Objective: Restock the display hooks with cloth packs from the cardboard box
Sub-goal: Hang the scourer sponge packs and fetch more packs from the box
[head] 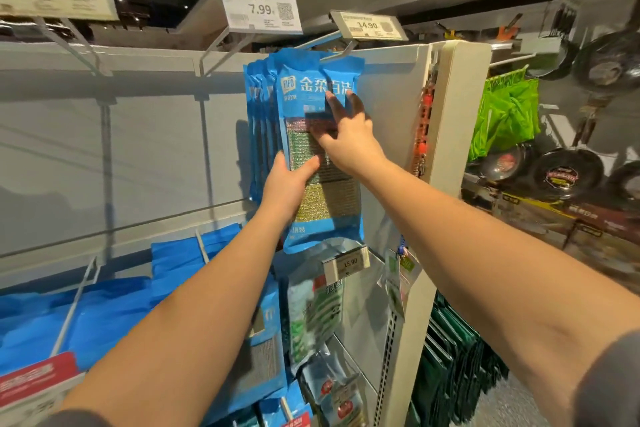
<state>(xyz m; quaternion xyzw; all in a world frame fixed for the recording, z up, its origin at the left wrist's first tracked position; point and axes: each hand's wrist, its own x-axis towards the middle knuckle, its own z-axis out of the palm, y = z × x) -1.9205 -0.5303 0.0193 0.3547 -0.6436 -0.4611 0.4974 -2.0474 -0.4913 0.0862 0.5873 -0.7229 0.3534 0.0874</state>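
We reach both bare forearms up from the lower corners toward frame centre. Our left hand [289,180] sits lower, thumb forward and fingers curled round a pack's edge. Our right hand [348,130], just above, spreads straight fingers flat against its front.

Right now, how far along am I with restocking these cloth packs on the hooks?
Done: several blue cloth packs already hang on the hook under the 14.90 tag. In hand: your left hand grips the front pack at its edge while your right hand presses flat on it. Left: the hook under the 7.99 tag looks bare. The cardboard box is out of view.
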